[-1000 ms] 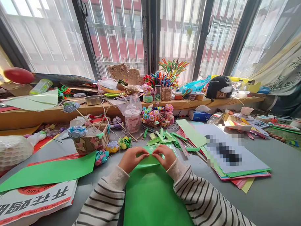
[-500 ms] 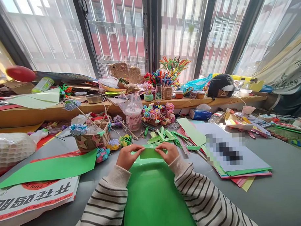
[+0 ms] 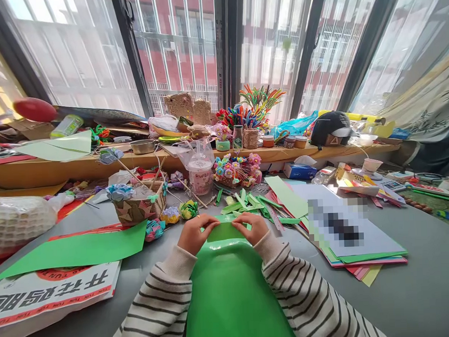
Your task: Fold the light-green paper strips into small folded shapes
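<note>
In the head view, left hand (image 3: 193,234) and right hand (image 3: 253,228) pinch opposite ends of a flat, rectangular green paper strip (image 3: 224,231) above a smooth, glossy green sheet (image 3: 238,291), fingertips apart, having nearly met one second earlier.

The left arm (image 3: 152,308) and right arm (image 3: 310,298) reach forward from the lower corners, slanting inward. Striped sleeves (image 3: 158,293) cover both down to the cuffs (image 3: 178,262) at the wrists. The left hand (image 3: 193,232) and right hand (image 3: 255,227) face each other, near but apart, backs up and bare. Each pinches with thumb against bent forefinger, tips pointing toward the middle, the other fingers curled and mostly hidden. The pose is nearly mirrored.
</note>
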{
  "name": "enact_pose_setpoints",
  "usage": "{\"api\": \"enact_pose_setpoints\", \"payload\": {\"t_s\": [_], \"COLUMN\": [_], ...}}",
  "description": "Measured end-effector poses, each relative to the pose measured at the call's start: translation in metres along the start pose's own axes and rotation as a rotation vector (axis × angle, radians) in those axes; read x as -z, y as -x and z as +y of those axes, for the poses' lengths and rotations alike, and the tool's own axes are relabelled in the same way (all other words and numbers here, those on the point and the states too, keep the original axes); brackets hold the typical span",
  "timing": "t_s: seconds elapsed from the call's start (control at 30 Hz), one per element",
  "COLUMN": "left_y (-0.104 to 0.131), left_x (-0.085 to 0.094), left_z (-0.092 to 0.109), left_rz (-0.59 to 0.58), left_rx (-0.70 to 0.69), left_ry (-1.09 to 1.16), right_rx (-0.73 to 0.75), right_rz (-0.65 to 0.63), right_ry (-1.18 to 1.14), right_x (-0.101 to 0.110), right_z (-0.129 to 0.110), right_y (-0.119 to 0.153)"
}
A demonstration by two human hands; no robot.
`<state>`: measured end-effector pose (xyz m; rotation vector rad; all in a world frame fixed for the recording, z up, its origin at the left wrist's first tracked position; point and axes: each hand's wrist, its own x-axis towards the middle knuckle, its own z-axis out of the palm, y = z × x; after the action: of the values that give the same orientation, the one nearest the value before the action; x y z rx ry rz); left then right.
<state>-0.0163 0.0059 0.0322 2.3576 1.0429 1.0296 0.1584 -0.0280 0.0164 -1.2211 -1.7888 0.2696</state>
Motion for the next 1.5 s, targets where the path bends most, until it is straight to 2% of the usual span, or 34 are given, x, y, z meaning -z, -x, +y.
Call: {"api": "enact_pose_setpoints", "payload": {"t_s": [0.2, 0.3, 0.37, 0.43, 0.5, 0.6, 0.73, 0.77, 0.83, 0.97, 1.03, 1.17, 1.3, 1.4, 1.5], "left_y": [0.001, 0.000, -0.001, -0.001, 0.000, 0.001, 0.004, 0.005, 0.005, 0.006, 0.005, 0.004, 0.003, 0.003, 0.002], "left_x": [0.009, 0.008, 0.003, -0.004, -0.012, -0.019, -0.023, -0.024, -0.025, -0.026, -0.026, -0.027, -0.028, -0.025, -0.022], "left_z": [-0.004, -0.006, -0.008, -0.009, -0.010, -0.007, 0.001, 0.003, 0.007, 0.014, 0.017, 0.021, 0.018, 0.011, 0.006], "left_rz": [0.126, 0.240, 0.266, 0.273, 0.264, 0.169, 0.212, 0.209, 0.113, -0.174, -0.228, -0.189, -0.119, -0.039, -0.009], "left_rx": [0.165, 0.315, 0.433, 0.549, 0.613, 0.572, 0.275, 0.208, 0.150, 0.241, 0.289, 0.330, 0.402, 0.460, 0.554], "left_ry": [0.065, 0.225, 0.470, 0.747, 0.861, 0.736, 0.325, 0.277, 0.319, 0.688, 0.819, 0.922, 0.849, 0.808, 0.880], "right_rx": [-0.134, -0.265, -0.315, -0.321, -0.302, -0.347, -0.333, -0.319, -0.285, -0.231, -0.238, -0.214, -0.162, -0.205, -0.248], "right_rz": [0.157, 0.217, 0.158, 0.017, -0.091, -0.082, -0.036, -0.038, -0.051, -0.069, -0.075, -0.095, -0.136, -0.161, -0.114], "right_ry": [0.048, -0.055, -0.193, -0.331, -0.414, -0.375, -0.182, -0.137, -0.104, -0.161, -0.197, -0.225, -0.239, -0.280, -0.234], "right_x": [0.008, 0.010, 0.007, 0.002, -0.005, -0.011, -0.012, -0.011, -0.011, -0.011, -0.012, -0.015, -0.017, -0.015, -0.011], "right_z": [0.020, 0.024, 0.020, 0.013, 0.006, 0.001, 0.000, 0.000, -0.002, -0.004, -0.003, -0.002, -0.001, -0.002, 0.000], "right_y": [-0.003, -0.004, -0.004, -0.003, -0.003, -0.002, -0.001, 0.000, 0.000, 0.000, 0.000, 0.002, 0.004, 0.004, 0.002]}}
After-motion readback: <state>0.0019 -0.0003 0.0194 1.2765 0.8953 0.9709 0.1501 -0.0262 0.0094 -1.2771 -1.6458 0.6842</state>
